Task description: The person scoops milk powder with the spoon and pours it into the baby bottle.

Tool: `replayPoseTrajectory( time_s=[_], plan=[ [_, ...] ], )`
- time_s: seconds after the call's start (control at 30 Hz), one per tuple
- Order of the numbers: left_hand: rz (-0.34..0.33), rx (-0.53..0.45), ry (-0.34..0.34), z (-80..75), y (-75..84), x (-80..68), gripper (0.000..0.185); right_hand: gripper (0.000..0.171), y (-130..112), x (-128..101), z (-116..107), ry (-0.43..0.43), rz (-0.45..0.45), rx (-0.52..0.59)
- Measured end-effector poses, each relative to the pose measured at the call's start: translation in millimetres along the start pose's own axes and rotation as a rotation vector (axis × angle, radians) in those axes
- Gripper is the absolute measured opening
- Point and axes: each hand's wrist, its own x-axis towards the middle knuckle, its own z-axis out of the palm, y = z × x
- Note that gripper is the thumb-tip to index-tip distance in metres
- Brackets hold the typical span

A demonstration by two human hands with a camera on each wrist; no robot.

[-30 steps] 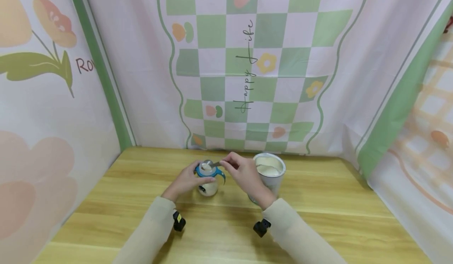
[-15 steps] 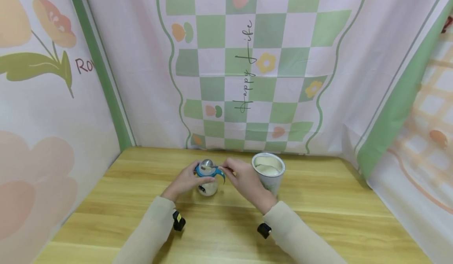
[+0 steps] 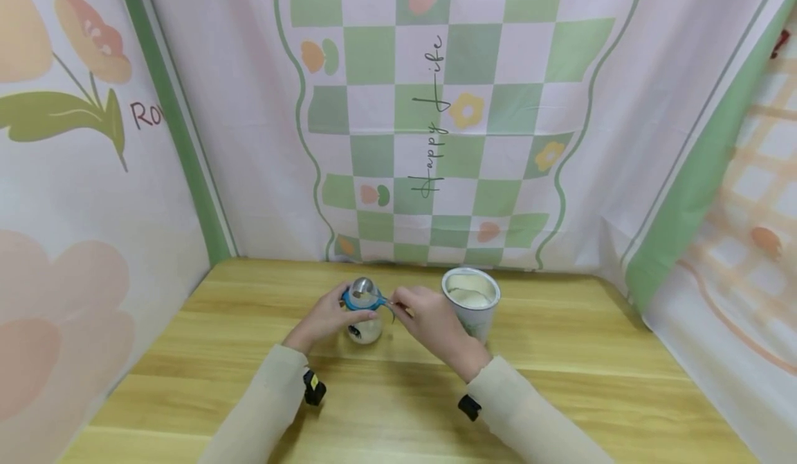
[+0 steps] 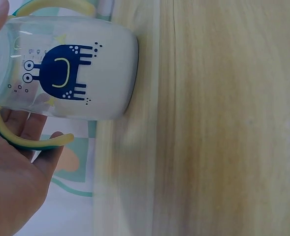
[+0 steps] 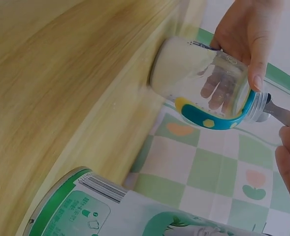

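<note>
Here's the baby bottle [image 3: 364, 330], upright on the table [image 3: 386, 409], white contents [image 4: 110, 69] filling its lower part. The left hand [image 3: 328, 317] grips it around the collar, thumb in front. The right hand [image 3: 434, 320], just right of the bottle, pinches a metal spoon [image 3: 363, 286] by the handle, its bowl right at the bottle's mouth; whether any powder clings there, I can't tell. Farther right of the bottle stands the milk powder can [image 3: 478, 323], lidless, with powder [image 3: 468, 299] inside.

Danger spots? That narrow mouth, I'd say: a spoon tipped off-centre could spill powder over the rim. A knock from the spoon, with a slack left grip, might topple the bottle; a swinging right forearm might catch the can.

The count: one bottle with two side handles [image 5: 204, 118], one spoon, one can, two hands.
</note>
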Motion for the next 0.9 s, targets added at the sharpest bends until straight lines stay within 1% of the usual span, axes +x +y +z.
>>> replayPoseTrajectory(
  time_s=[0.1,0.27,0.43,0.9],
  plan=[
    [0.003,0.01,-0.006,-0.5,0.1,-0.1,0.068,0.012,0.4,-1.1,0.0,0.01,-0.021,-0.004],
    [0.003,0.02,-0.014,-0.6,1.9,-0.5,0.069,0.016,-0.3,-1.1,-0.8,0.016,-0.034,-0.01],
    [-0.006,0.007,-0.015,-0.6,3.5,-1.1,0.066,0.02,-1.8,0.2,-2.3,0.023,-0.021,-0.02],
    [-0.024,0.017,-0.018,-1.2,3.0,-1.8,0.07,0.022,-1.9,0.5,-1.3,0.033,-0.007,-0.017]
  ],
)
